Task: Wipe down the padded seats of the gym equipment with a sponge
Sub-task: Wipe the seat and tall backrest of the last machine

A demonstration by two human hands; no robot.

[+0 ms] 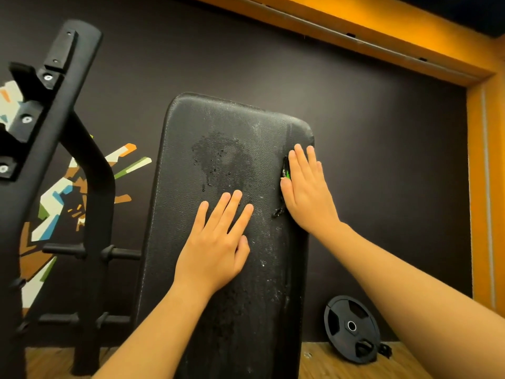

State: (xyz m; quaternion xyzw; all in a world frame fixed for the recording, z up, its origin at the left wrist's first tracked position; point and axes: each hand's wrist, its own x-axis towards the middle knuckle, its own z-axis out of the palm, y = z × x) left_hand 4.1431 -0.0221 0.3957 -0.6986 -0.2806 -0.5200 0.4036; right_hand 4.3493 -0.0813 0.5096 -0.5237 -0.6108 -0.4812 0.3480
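A long black padded bench back (218,149) rises in the middle of the head view, with a wet patch and water drops on its upper half. My left hand (216,242) lies flat on the pad near its middle, fingers straight and spread. My right hand (306,187) presses flat against the pad's right edge with straight fingers. Under that palm is a dark sponge (285,170) with a bit of green; only its left edge shows.
A black steel rack frame (68,127) with pegs stands to the left. A black weight plate (351,328) leans against the dark wall at the lower right, on the wooden floor (328,362). An orange door frame (483,187) runs along the right.
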